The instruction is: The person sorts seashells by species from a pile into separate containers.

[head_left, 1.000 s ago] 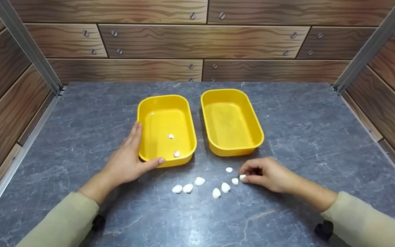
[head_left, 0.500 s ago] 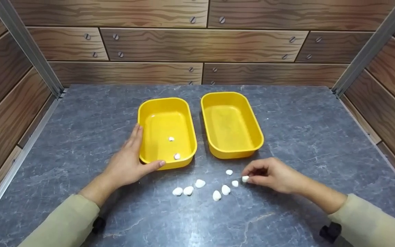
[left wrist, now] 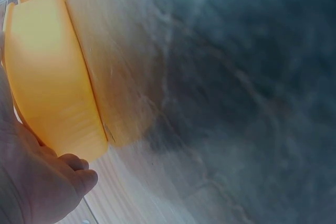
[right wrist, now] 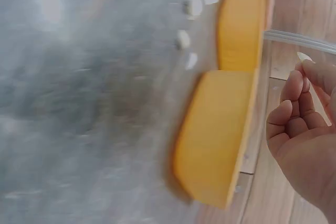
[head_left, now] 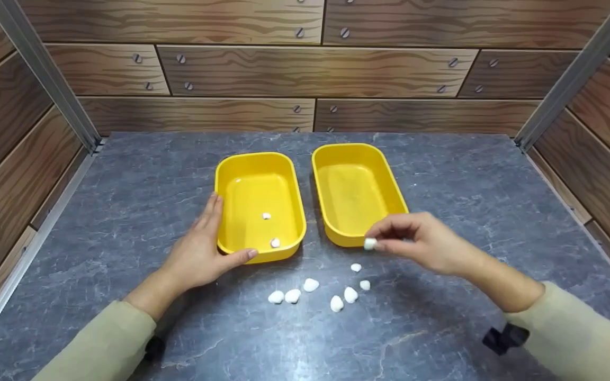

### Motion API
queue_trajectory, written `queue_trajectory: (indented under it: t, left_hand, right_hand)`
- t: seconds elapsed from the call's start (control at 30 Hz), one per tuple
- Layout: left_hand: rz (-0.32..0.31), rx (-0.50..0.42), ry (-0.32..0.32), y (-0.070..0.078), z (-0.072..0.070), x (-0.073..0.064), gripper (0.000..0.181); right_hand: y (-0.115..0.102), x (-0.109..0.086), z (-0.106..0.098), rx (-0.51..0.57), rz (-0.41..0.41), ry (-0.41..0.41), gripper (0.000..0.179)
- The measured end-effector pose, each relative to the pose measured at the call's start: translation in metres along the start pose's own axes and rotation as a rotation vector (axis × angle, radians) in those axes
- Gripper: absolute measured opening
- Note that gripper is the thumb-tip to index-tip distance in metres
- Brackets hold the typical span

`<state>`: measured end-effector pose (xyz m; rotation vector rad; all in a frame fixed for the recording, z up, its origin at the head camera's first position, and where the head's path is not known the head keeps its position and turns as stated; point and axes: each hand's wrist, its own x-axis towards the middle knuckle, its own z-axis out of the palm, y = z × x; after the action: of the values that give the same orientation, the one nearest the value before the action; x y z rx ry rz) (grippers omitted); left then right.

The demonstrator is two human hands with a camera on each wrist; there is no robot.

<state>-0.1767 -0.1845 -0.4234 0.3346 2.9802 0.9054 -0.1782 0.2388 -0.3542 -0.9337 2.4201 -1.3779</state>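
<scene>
In the head view my right hand (head_left: 424,243) pinches a small white shell (head_left: 370,243) between thumb and fingertips, raised at the near edge of the right yellow tray (head_left: 331,222). The right wrist view shows the shell's pale tip (right wrist: 303,56) above the fingertips, the other fingers bent. My left hand (head_left: 196,254) rests on the left yellow tray (head_left: 301,211), fingers extended along its left side and thumb on the near rim. Inside that tray lie a few small white shells (head_left: 266,216). Several more shells (head_left: 351,295) lie on the table in front of both trays.
The trays stand side by side with a narrow gap on the dark grey marbled table (head_left: 458,201). Wood-patterned panels (head_left: 305,69) enclose the back and sides, with metal posts (head_left: 45,74) at the back corners.
My right hand has lifted a shell off the table and carried it forward to the right tray's near edge. The left hand keeps its place on the left tray.
</scene>
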Motion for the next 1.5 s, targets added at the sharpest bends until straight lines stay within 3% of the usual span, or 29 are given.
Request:
queue_trajectory:
  t: [0.3, 0.6, 1.07, 1.3, 1.5]
  left_hand:
    - [-0.014, 0.004, -0.012, 0.001, 0.000, 0.000, 0.129]
    - [-0.024, 0.012, -0.021, 0.003, -0.002, 0.001, 0.128]
    - [-0.003, 0.007, -0.013, 0.000, -0.001, 0.001, 0.126]
    - [-0.004, 0.009, -0.012, 0.001, -0.002, 0.001, 0.127]
    - [-0.001, 0.011, -0.009, 0.000, -0.001, 0.001, 0.127]
  right_hand:
    - [-0.029, 0.043, 0.000, 0.030, -0.042, 0.093, 0.017]
    - [-0.043, 0.104, 0.028, 0.054, -0.137, 0.140, 0.016]
    - [-0.028, 0.168, 0.077, 0.085, 0.045, 0.130, 0.020]
    - [-0.019, 0.183, 0.090, 0.075, 0.105, 0.097, 0.025]
    - [-0.018, 0.183, 0.093, 0.045, 0.129, 0.074, 0.030]
